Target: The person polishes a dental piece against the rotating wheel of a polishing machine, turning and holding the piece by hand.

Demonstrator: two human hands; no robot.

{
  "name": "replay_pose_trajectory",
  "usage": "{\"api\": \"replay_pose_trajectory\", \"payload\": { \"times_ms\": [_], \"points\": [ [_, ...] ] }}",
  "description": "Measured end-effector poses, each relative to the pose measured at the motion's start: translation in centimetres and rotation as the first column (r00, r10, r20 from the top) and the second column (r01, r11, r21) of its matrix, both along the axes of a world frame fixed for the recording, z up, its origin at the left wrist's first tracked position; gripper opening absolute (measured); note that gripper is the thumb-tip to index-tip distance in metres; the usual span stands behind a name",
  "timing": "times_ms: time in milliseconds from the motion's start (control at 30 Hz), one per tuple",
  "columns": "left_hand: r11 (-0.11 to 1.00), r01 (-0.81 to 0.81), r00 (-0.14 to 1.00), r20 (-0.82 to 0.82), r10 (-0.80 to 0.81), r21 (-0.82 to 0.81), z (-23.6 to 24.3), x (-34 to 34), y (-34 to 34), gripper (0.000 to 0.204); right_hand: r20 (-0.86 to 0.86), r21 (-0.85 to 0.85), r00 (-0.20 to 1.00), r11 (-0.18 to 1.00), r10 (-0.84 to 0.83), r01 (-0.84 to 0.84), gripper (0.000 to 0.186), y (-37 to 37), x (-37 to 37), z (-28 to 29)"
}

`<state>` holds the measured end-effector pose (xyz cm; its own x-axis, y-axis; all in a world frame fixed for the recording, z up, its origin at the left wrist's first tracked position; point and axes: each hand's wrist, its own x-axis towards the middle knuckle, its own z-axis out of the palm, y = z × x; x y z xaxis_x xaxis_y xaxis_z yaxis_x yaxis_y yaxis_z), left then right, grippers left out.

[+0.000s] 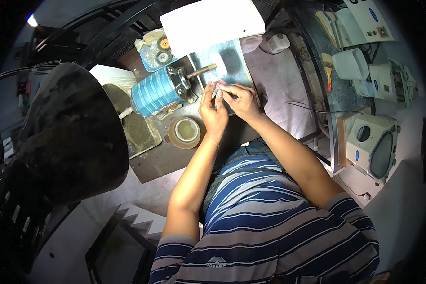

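Both left hand [214, 111] and right hand [243, 100] pinch a small pinkish piece [219, 84] near the shaft [203, 71] of a blue motor [155, 93]. Piece mostly hidden; could drop if the pinch slips, or hands might snag if the shaft spins.

Bright light glares off the white panel [212, 27] while the bent fisheye edges darken.

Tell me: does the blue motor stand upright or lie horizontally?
Horizontally: the blue motor shows its long side, its spindle extending sideways.
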<state>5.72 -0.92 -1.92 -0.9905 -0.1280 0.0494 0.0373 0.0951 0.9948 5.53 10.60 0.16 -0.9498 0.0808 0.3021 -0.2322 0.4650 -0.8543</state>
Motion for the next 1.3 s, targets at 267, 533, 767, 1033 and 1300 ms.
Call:
{"api": "replay_pose_trajectory", "payload": {
  "times_ms": [267, 533, 767, 1033, 1300],
  "points": [
    [0.974, 0.16, 0.982, -0.076, -0.174, -0.162, 0.3, -0.1, -0.7, 0.026, 0.186, -0.072, 0.979, 0.994, 0.088, -0.076, 0.018, 1.5, 1.5, -0.4],
    [0.938, 0.194, 0.96, -0.141, -0.242, -0.288, 0.7, -0.3, -0.2, 0.047, -0.016, 0.182, 0.999, 0.982, 0.048, -0.045, 0.019, 3.0, -0.3, 1.6],
    [0.966, 0.241, 0.935, 0.244, -0.256, 0.092, -0.8, -1.8, 0.0, 0.017, 0.411, -0.61, 0.814, 0.788, 0.41, -0.089, 0.008, 5.3, -2.2, -3.6],
    [0.8, 0.001, 0.786, 0.494, -0.372, 0.6, -1.1, -4.0, 1.0, 0.014, 0.548, -0.643, 0.709, 0.765, 0.445, 0.017, 0.006, 5.7, -4.0, -3.6],
    [0.739, -0.214, 0.794, 0.555, -0.249, 0.638, -1.4, -5.0, 2.1, 0.012, 0.665, -0.702, 0.593, 0.65, 0.453, 0.291, 0.01, 4.4, -5.7, -2.9]
  ]
}}
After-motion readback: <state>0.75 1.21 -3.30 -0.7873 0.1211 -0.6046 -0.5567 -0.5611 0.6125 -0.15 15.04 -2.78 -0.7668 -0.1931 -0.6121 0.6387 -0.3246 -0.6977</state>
